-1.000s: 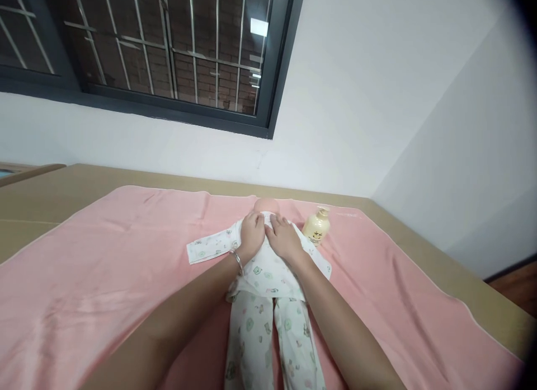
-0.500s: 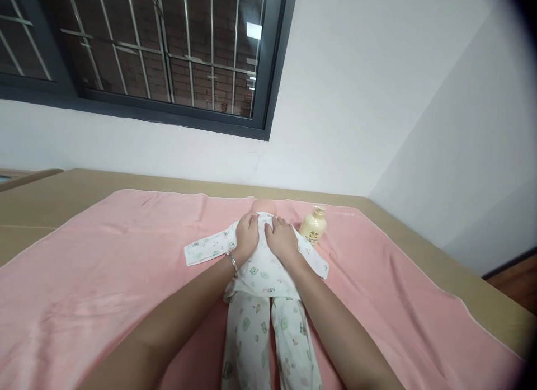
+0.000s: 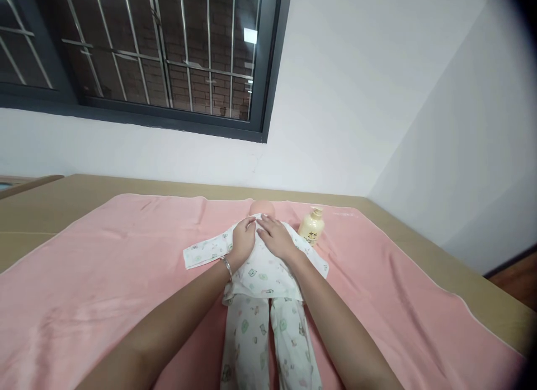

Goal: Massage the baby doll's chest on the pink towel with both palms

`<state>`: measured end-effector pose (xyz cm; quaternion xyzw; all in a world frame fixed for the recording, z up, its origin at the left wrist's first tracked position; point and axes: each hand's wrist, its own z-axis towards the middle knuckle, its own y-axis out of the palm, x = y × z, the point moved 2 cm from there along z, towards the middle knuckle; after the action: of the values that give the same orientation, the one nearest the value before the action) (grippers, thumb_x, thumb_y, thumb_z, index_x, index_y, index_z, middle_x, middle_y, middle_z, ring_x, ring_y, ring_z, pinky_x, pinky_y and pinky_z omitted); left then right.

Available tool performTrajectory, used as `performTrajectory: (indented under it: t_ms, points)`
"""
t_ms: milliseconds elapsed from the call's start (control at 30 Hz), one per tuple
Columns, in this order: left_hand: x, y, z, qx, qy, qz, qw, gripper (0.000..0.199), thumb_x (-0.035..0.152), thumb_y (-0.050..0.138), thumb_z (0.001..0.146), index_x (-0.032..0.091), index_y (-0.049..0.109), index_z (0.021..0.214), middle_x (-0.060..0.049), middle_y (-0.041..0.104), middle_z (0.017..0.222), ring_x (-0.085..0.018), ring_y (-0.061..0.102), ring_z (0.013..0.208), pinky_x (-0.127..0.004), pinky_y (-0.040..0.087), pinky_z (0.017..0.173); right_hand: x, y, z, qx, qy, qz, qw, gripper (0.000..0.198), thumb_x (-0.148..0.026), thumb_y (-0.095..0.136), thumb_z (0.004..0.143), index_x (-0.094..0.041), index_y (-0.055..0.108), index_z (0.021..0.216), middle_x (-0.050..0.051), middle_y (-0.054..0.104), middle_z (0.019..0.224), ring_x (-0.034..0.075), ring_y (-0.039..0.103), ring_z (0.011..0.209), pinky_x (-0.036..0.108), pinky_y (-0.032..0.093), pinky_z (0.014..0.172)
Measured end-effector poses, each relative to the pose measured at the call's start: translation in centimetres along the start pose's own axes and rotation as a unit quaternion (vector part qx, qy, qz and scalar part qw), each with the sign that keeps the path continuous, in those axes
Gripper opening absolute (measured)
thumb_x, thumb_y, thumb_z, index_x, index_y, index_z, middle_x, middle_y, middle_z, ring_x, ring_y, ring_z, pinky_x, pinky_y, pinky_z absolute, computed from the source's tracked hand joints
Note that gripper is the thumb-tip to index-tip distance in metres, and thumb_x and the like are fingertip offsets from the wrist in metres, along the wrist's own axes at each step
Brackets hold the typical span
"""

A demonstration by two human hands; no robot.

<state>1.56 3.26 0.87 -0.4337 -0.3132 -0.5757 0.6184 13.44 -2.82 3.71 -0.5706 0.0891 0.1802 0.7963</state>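
Observation:
A baby doll, of which the bald head point(image 3: 262, 208) shows at the far end, lies stretched out in a white printed long-sleeved top point(image 3: 262, 278) and matching trousers point(image 3: 251, 339). My left hand point(image 3: 243, 239), with a silver bangle at the wrist, rests on the chest just below the collar, fingers lying close together on the cloth. Beside it, my right hand point(image 3: 277, 238) lies flat with fingers stretched out, their tips near the left hand's. Neither hand visibly grips anything. The doll's face cannot be made out.
Under the doll is a pink blanket point(image 3: 138, 300) on a tan padded surface point(image 3: 100, 183). A pale yellow pump bottle point(image 3: 312, 226) stands right of the doll's shoulder. A white wall point(image 3: 335, 88) and a barred, dark-framed window point(image 3: 168, 116) rise behind.
My right hand has slid left across the doll's upper chest, its fingertips now near my left hand. The left hand has shifted slightly. Doll and bottle stay where they were.

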Motion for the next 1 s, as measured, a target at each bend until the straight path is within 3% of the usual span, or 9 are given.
performTrajectory:
  t_ms: [100,300,533,667,833,933,1000]
  points:
    - [-0.3,0.2,-0.1,-0.018,0.040,0.061,0.997,0.028,0.019,0.046,0.083,0.018,0.068,0.101,-0.009,0.069,0.112,-0.023,0.061,0.108,-0.042,0.044,0.102,0.9,0.0,0.0,0.027,0.055,-0.005,0.998,0.047,-0.042,0.035,0.098,-0.020,0.050,0.137,0.008,0.043,0.148,0.021,0.039,0.136,0.036,0.027,0.111]
    - [-0.4,0.3,0.0,-0.028,0.075,0.146,0.986,0.032,0.019,0.046,0.082,0.018,0.066,0.106,-0.011,0.068,0.114,-0.026,0.059,0.111,-0.045,0.042,0.104,-1.2,0.5,-1.0,0.058,0.166,-0.140,0.974,0.053,-0.044,0.030,0.098,-0.008,0.053,0.129,0.023,0.060,0.122,0.031,0.055,0.116,0.045,0.032,0.100]
    - [-0.1,0.4,-0.5,-0.076,0.145,0.238,0.957,0.032,0.023,0.044,0.088,0.016,0.064,0.112,-0.013,0.064,0.124,-0.027,0.055,0.120,-0.045,0.037,0.109,0.5,-0.4,-0.1,0.010,0.109,-0.074,0.991,0.045,-0.047,0.037,0.094,-0.015,0.058,0.119,0.013,0.067,0.112,0.027,0.060,0.104,0.038,0.039,0.092]
    - [-0.2,0.4,-0.9,-0.079,0.156,0.273,0.946,0.033,0.029,0.044,0.091,0.018,0.061,0.117,-0.013,0.060,0.130,-0.028,0.051,0.125,-0.049,0.032,0.112,1.5,0.0,-0.2,0.033,0.068,-0.071,0.995,0.046,-0.040,0.037,0.095,-0.013,0.054,0.127,0.014,0.064,0.121,0.025,0.057,0.113,0.036,0.037,0.098]
    - [0.2,0.3,-1.0,-0.081,0.187,0.265,0.942,0.028,0.023,0.042,0.091,0.020,0.062,0.111,-0.010,0.067,0.115,-0.026,0.058,0.111,-0.044,0.041,0.101,1.9,0.9,-0.5,0.056,0.015,-0.059,0.997,0.046,-0.032,0.036,0.097,-0.013,0.049,0.137,0.011,0.050,0.141,0.022,0.043,0.133,0.035,0.030,0.108]
    - [0.8,0.1,-1.2,-0.085,0.214,0.290,0.929,0.025,0.021,0.040,0.092,0.020,0.063,0.099,-0.008,0.068,0.101,-0.025,0.060,0.099,-0.041,0.044,0.091,1.6,0.9,-1.0,0.075,-0.014,-0.057,0.995,0.042,-0.029,0.035,0.097,-0.017,0.056,0.131,0.007,0.056,0.136,0.020,0.048,0.129,0.033,0.032,0.108]
    - [1.2,-0.1,-1.5,-0.079,0.227,0.316,0.918,0.023,0.021,0.039,0.092,0.020,0.062,0.090,-0.008,0.066,0.093,-0.025,0.058,0.094,-0.040,0.044,0.086,1.2,0.8,-1.5,0.105,0.004,-0.060,0.993,0.039,-0.029,0.036,0.096,-0.018,0.061,0.123,0.007,0.062,0.128,0.021,0.054,0.121,0.032,0.035,0.104]
